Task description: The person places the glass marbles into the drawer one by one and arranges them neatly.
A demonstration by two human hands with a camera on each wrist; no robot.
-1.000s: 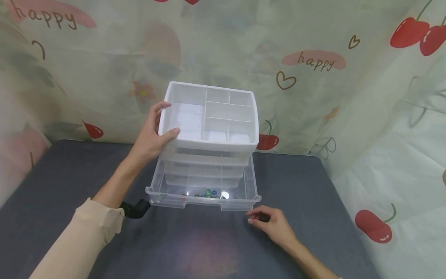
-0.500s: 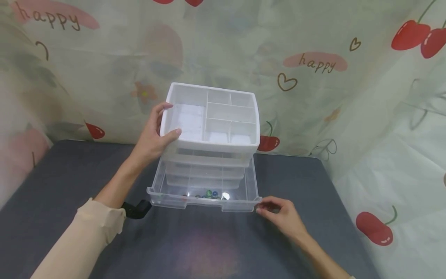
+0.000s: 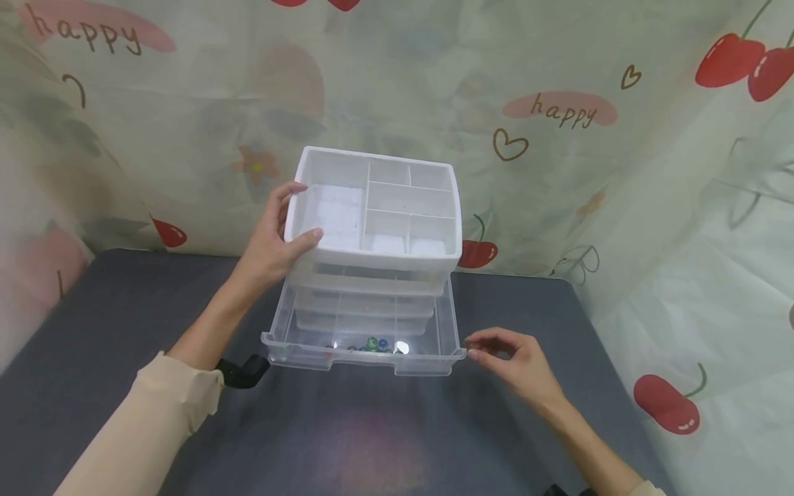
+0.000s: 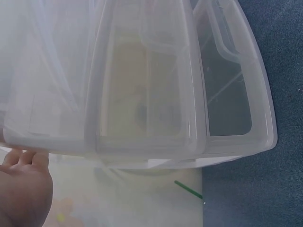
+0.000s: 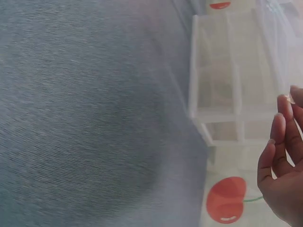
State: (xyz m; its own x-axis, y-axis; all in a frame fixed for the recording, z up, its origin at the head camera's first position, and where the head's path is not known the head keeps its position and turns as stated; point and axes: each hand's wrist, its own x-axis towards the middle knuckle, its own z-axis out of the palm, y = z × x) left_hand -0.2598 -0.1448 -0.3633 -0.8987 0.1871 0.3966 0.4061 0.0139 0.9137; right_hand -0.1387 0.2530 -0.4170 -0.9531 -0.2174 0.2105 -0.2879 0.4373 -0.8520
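My left hand [image 3: 269,231] grips the left wall of a white plastic drawer organizer [image 3: 387,260], thumb over the rim of its divided top tray. Below the tray sit translucent drawers, and the lowest drawer [image 3: 366,359] is pulled out toward me. Several small glass marbles [image 3: 372,342], green and blue among them, lie near its front. By the drawer's front right corner, my right hand [image 3: 517,358] pinches a small marble between thumb and forefinger, mostly hidden by the fingertips. In the right wrist view, a pale glint shows between those fingertips.
The organizer stands on a dark grey cloth-covered table [image 3: 372,441], toward its back edge. Behind and to the right hangs a pale curtain [image 3: 397,69] printed with cherries and hearts. A black wrist camera mount [image 3: 245,372] sits by the left forearm.
My right hand has moved up and right, from in front of the open drawer's corner to just beside it, still pinching. The left hand and the organizer have stayed in place.
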